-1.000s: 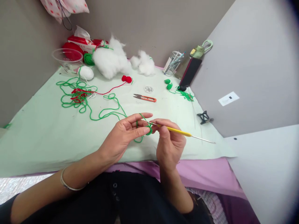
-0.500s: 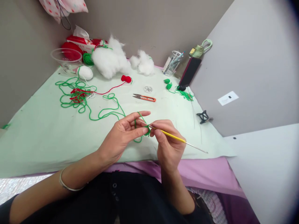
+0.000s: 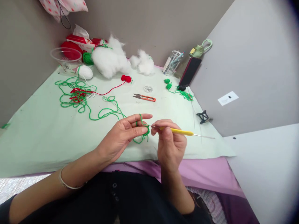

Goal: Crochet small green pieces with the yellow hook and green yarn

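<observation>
Mid-frame, your left hand (image 3: 120,135) pinches the green piece (image 3: 146,132) and your right hand (image 3: 171,146) the hook (image 3: 182,132), with room between snips (image 3: 144,97) above and the cloth's edge below.

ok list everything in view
hook: 1, yellow, centre
crochet piece: 1, green, centre
yarn tangle: 1, multicoloured, left
snips: 1, orange, centre
bundle: 1, red, centre
stuffing heaps: 2, white, back
balls: 3, red/green/white, left
tissue box: 1, red-white, left
tub, case, cup: 1 each, clear; left, centre, right
bottle: 1, green, right
lumps, scraps: 2, many; green, right
phone, stand: 1 each, black, right
tablecloth: 1, mint, beneath
spotted cloth: 1, pink, top
left hand, right hand: 1 each, bare, centre
</observation>
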Demonstrator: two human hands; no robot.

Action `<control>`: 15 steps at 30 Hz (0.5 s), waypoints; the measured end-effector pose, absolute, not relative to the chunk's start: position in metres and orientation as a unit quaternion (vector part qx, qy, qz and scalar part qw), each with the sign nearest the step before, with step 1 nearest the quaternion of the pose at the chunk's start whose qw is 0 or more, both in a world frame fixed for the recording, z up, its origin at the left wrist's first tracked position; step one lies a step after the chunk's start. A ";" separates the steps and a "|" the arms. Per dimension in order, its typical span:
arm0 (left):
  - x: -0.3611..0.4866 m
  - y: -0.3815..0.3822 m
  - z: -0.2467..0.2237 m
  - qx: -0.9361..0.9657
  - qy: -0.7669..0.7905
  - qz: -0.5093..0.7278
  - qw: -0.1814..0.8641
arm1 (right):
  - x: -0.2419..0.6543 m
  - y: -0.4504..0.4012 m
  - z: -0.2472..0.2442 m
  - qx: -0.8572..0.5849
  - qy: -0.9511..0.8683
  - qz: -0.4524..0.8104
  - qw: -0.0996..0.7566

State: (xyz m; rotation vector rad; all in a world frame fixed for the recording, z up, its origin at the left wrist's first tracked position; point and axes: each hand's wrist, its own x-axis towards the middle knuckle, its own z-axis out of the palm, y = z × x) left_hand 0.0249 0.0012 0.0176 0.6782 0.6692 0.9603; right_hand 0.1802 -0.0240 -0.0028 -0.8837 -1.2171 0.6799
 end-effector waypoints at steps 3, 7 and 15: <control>0.027 -0.002 0.015 0.348 0.306 0.452 0.762 | 0.177 -0.023 -0.004 -0.399 -0.569 0.281 0.662; 0.028 -0.003 0.017 0.352 0.306 0.456 0.758 | 0.176 -0.023 -0.005 -0.391 -0.567 0.296 0.662; 0.027 0.000 0.019 0.279 0.308 0.435 0.799 | 0.179 -0.025 -0.005 -0.393 -0.591 0.278 0.648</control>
